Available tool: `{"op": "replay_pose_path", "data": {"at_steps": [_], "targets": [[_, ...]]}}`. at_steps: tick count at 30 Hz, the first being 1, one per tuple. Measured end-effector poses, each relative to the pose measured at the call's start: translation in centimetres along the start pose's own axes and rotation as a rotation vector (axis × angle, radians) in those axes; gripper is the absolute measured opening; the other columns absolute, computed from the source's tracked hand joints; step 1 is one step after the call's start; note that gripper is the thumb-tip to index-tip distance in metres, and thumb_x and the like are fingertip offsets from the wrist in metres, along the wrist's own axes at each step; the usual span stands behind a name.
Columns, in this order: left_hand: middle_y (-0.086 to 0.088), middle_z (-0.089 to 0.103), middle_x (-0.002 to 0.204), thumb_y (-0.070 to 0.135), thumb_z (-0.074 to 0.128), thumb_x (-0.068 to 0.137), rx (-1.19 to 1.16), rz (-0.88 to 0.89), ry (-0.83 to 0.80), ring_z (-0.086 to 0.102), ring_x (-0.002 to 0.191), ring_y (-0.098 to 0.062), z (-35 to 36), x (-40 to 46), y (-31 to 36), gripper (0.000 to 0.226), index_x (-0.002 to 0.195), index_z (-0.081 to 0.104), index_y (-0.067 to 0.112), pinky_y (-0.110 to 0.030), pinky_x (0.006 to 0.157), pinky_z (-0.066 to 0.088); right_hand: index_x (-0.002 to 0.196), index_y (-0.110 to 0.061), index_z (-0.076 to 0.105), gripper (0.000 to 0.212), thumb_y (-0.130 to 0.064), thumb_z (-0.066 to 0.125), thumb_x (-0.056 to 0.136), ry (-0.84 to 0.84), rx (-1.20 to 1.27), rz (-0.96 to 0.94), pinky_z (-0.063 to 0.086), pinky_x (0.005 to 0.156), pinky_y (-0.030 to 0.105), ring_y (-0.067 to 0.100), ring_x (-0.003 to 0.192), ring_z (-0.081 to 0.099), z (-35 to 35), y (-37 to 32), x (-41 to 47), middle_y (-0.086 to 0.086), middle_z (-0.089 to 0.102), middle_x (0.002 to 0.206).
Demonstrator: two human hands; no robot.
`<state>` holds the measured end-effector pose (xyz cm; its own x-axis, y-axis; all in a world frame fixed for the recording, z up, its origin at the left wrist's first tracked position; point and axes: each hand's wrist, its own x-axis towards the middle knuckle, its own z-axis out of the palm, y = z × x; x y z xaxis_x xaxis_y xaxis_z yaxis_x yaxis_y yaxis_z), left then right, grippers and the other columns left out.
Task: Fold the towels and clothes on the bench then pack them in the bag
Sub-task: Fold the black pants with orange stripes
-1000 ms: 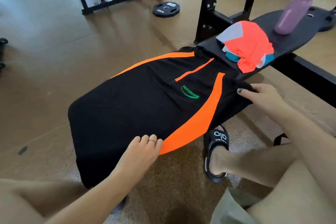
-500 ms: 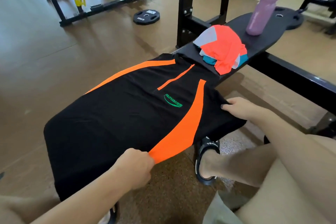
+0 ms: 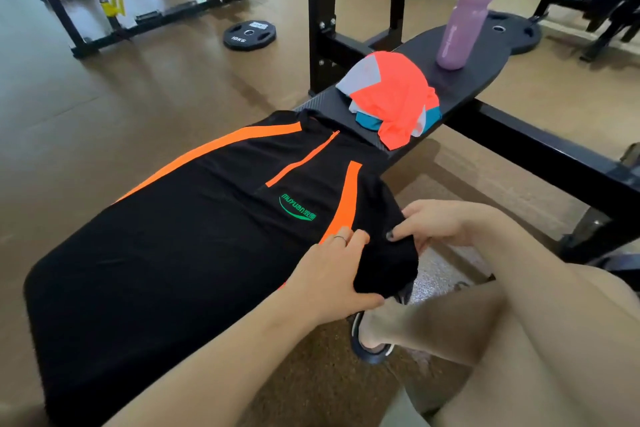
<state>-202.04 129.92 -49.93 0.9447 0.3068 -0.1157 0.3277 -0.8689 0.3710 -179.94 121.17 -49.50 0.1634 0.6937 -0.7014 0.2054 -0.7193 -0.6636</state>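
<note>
Here the black shirt (image 3: 180, 253) with orange stripes lies face up along the near end of the surface (image 3: 485, 80), its collar toward the far end and its side panels draping over both long edges. Both hands meet at the near long edge, on the sleeve side. The left hand (image 3: 332, 277) has its fingers laid over the cloth and its thumb tucked under the hanging edge, so it holds a fold of black fabric; the right hand (image 3: 433, 224) pinches the sleeve just beside it, thumb on top. Further along, past the collar, a crumpled orange garment (image 3: 394, 97) sits in a heap with grey and teal cloth under it, and a purple bottle (image 3: 467, 10) stands upright near the far end. No bag is in view.

The step in hand looks like turning the sleeve side inward over the chest — the first fold, with the heap not yet touched. The risk is in the overhang: much of the shirt hangs off the narrow surface, and a pull toward the near edge could drag the whole thing off onto the floor. Slippery sports fabric may also slide as it is folded, leaving a crooked fold, or the sleeve could bunch under the panel — then it would need redoing
</note>
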Motion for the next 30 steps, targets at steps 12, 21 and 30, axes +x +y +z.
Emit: {"op": "replay_pose_path", "data": {"at_steps": [12, 21, 30], "targets": [[0.003, 0.063, 0.089, 0.022, 0.065, 0.088, -0.725, -0.569, 0.096, 0.06, 0.083, -0.014, -2.9, 2.4, -1.6, 0.014, 0.099, 0.059, 0.014, -0.032, 0.071, 0.052, 0.106, -0.007, 0.054, 0.007, -0.011, 0.05, 0.101, -0.168, 0.51, -0.203, 0.059, 0.068, 0.032, 0.024, 0.075, 0.071, 5.1, -7.0, 2.4, 0.018, 0.074, 0.094], [-0.015, 0.07, 0.103, -0.003, 0.057, 0.087, -0.905, -0.693, 0.044, 0.073, 0.091, -0.027, -4.6, 0.7, -4.5, 0.023, 0.104, 0.063, 0.01, -0.04, 0.076, 0.064, 0.121, -0.012, 0.039, 0.035, -0.019, 0.058, 0.093, 0.381, -0.025, -0.173, 0.063, 0.07, 0.041, 0.025, 0.079, 0.072, 4.2, -7.6, 5.1, 0.012, 0.069, 0.095], [-0.008, 0.07, 0.101, 0.004, 0.042, 0.092, -0.774, -0.802, 0.177, 0.068, 0.092, -0.025, -5.5, -0.7, -7.6, 0.029, 0.1, 0.066, 0.019, -0.042, 0.082, 0.06, 0.108, -0.027, 0.051, 0.015, -0.031, 0.053, 0.094, 0.667, -0.358, -0.256, 0.054, 0.074, 0.044, 0.03, 0.084, 0.062, 2.8, -5.9, 6.6, 0.004, 0.063, 0.09]]}}
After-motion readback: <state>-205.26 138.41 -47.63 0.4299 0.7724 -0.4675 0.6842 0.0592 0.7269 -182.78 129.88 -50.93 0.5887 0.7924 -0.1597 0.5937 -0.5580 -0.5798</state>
